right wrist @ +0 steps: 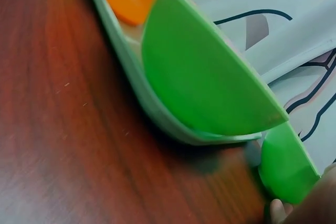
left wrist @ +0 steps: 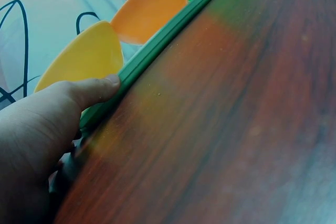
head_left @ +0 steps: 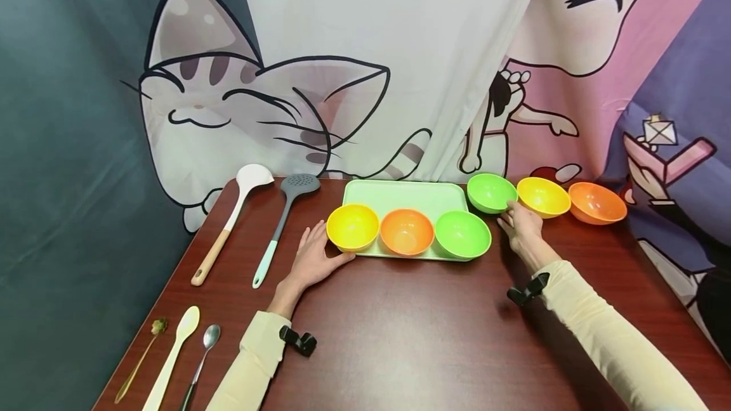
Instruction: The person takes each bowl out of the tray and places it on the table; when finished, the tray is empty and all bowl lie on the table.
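My left hand (head_left: 316,257) lies at the left front corner of a pale green tray (head_left: 402,192), beside a yellow bowl (head_left: 353,228). Its fingers stretch along the left side, and the thumb (left wrist: 100,88) touches the front edge near the bowl. An orange bowl (head_left: 407,232) and a green bowl (head_left: 462,234) also sit on the tray, in a row. Right of the tray, my right hand (head_left: 522,227) holds the side of another green bowl (head_left: 491,193), its fingers at the rim; this bowl shows at lower right in the right wrist view.
A second yellow bowl (head_left: 543,197) and a second orange bowl (head_left: 597,203) stand farther right. On the left lie a white ladle (head_left: 242,198), a grey skimmer (head_left: 287,208) and several spoons, including a cream one (head_left: 179,341). A printed curtain (head_left: 400,30) hangs behind the table.
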Motion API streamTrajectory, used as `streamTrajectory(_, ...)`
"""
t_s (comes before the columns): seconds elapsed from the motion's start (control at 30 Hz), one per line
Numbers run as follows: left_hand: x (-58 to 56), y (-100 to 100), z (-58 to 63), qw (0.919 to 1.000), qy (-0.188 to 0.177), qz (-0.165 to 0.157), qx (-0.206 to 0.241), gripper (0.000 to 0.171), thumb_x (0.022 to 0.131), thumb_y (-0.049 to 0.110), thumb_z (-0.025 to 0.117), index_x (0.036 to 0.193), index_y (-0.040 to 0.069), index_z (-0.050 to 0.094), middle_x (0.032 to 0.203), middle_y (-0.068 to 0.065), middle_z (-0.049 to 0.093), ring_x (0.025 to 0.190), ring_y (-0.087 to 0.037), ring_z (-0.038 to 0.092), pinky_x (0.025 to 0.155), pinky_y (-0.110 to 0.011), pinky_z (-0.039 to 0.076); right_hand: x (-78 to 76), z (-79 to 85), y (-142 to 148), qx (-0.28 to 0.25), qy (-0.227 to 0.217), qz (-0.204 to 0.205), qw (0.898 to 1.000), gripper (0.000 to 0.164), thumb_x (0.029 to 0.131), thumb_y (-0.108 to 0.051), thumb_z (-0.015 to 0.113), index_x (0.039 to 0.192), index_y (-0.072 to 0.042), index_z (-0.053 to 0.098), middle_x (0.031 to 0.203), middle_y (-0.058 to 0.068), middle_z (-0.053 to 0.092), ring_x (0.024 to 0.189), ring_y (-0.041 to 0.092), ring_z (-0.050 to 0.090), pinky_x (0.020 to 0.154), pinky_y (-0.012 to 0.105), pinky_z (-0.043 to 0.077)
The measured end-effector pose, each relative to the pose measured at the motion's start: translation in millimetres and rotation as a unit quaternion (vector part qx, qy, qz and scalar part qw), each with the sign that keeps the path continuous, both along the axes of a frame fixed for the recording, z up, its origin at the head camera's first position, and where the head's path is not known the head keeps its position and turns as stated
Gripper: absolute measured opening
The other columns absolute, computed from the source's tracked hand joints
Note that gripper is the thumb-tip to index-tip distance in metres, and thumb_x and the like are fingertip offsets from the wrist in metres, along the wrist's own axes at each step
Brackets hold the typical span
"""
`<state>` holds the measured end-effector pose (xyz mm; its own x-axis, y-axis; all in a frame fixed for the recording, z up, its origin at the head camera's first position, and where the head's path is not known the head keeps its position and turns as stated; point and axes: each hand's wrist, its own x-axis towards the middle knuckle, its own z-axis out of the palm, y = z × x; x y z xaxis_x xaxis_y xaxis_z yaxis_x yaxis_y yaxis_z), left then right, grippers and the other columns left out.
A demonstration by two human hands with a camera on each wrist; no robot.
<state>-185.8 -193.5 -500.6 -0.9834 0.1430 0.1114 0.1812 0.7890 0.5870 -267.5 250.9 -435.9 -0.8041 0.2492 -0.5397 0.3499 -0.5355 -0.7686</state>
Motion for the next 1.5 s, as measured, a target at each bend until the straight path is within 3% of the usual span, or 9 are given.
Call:
streamTrajectory(0.1, 0.1, -1.0, 0.6, 1.0000, 0.002, 0.001, 0.000, 0.096, 0.082, 0.062, 0.071, 0.156, 0.016, 0.033, 0.159, -0.007, 0.039, 0.153, -0.029, 0.023, 0.125, -0.056, 0.007, 3.4, -0.1, 0.1, 0.008, -0.006, 0.016, 1.000, 0.037, 0.100, -0.017, 0.056, 0.135, -0.016, 0.043, 0.130, 0.000, 0.047, 0.117, 0.010, 0.055, 0.091, 0.024, 0.056)
streamTrajectory(0.2, -0.4, -1.5, 1.1, 1.0000, 0.004, 0.001, 0.002, 0.095, 0.082, 0.062, 0.071, 0.156, 0.016, 0.033, 0.158, -0.008, 0.039, 0.153, -0.029, 0.023, 0.125, -0.055, 0.007, 6.3, 1.3, -0.6, 0.011, -0.005, 0.034, 0.999, 0.056, 0.102, -0.020, 0.053, 0.152, -0.017, 0.028, 0.156, 0.007, 0.028, 0.137, 0.014, 0.042, 0.098, 0.024, 0.052)
streamTrajectory(0.27, 0.0, -1.7, 0.8, 1.0000, 0.005, 0.002, 0.002, 0.095, 0.082, 0.061, 0.071, 0.156, 0.016, 0.033, 0.158, -0.008, 0.039, 0.153, -0.029, 0.023, 0.125, -0.056, 0.007, 9.3, 1.9, -1.3, 0.017, -0.001, 0.047, 0.999, 0.066, 0.103, -0.021, 0.051, 0.158, -0.016, 0.016, 0.162, 0.005, 0.019, 0.142, 0.014, 0.037, 0.100, 0.023, 0.051)
streamTrajectory(0.37, 0.5, -1.8, -1.3, 1.0000, 0.004, 0.002, 0.001, 0.095, 0.082, 0.062, 0.071, 0.156, 0.016, 0.033, 0.158, -0.008, 0.039, 0.153, -0.029, 0.023, 0.125, -0.056, 0.007, 16.1, -0.9, -2.3, 0.050, 0.008, 0.051, 0.997, 0.052, 0.102, -0.022, 0.052, 0.149, -0.016, 0.032, 0.149, 0.008, 0.035, 0.130, 0.014, 0.049, 0.092, 0.021, 0.054)
streamTrajectory(0.5, 0.8, -1.1, -2.8, 1.0000, 0.001, -0.001, 0.000, 0.095, 0.082, 0.063, 0.070, 0.156, 0.017, 0.033, 0.158, -0.007, 0.039, 0.153, -0.028, 0.022, 0.125, -0.055, 0.006, 26.9, -9.2, -3.1, 0.110, 0.034, 0.043, 0.992, 0.017, 0.100, -0.020, 0.055, 0.115, -0.017, 0.048, 0.107, -0.004, 0.052, 0.095, 0.006, 0.060, 0.078, 0.019, 0.057)
streamTrajectory(0.67, 0.3, -0.8, -1.4, 1.0000, -0.003, 0.000, 0.001, 0.095, 0.082, 0.063, 0.070, 0.157, 0.017, 0.032, 0.159, -0.006, 0.038, 0.154, -0.028, 0.022, 0.126, -0.054, 0.006, 35.5, -16.7, -5.2, 0.136, 0.085, 0.054, 0.986, 0.010, 0.100, -0.017, 0.056, 0.106, -0.016, 0.049, 0.088, -0.010, 0.063, 0.083, 0.003, 0.064, 0.074, 0.019, 0.057)
streamTrajectory(0.97, 0.7, 0.1, -0.2, 1.0000, 0.003, -0.001, 0.004, 0.095, 0.082, 0.063, 0.070, 0.156, 0.017, 0.033, 0.158, -0.007, 0.039, 0.153, -0.028, 0.023, 0.125, -0.055, 0.006, 47.4, -20.3, -16.8, 0.186, 0.136, 0.080, 0.970, 0.003, 0.100, -0.016, 0.057, 0.100, -0.016, 0.060, 0.088, -0.008, 0.064, 0.085, 0.005, 0.065, 0.072, 0.017, 0.056)
streamTrajectory(1.17, 3.2, -0.5, -3.9, 1.0000, -0.007, 0.003, -0.001, 0.095, 0.082, 0.063, 0.070, 0.157, 0.017, 0.032, 0.159, -0.007, 0.038, 0.154, -0.028, 0.022, 0.126, -0.055, 0.006, 55.8, -22.6, -24.9, 0.258, 0.128, 0.126, 0.949, 0.008, 0.100, -0.025, 0.057, 0.104, -0.018, 0.059, 0.092, -0.015, 0.062, 0.086, -0.003, 0.061, 0.070, 0.014, 0.053)
streamTrajectory(1.5, 1.5, -0.9, -2.6, 1.0000, -0.002, 0.001, 0.003, 0.095, 0.082, 0.063, 0.070, 0.157, 0.018, 0.032, 0.159, -0.006, 0.038, 0.153, -0.028, 0.023, 0.126, -0.055, 0.006, 56.2, -31.1, -40.4, 0.208, 0.119, 0.109, 0.965, 0.009, 0.098, -0.020, 0.059, 0.105, -0.014, 0.060, 0.092, -0.014, 0.060, 0.074, 0.001, 0.058, 0.062, 0.015, 0.051)
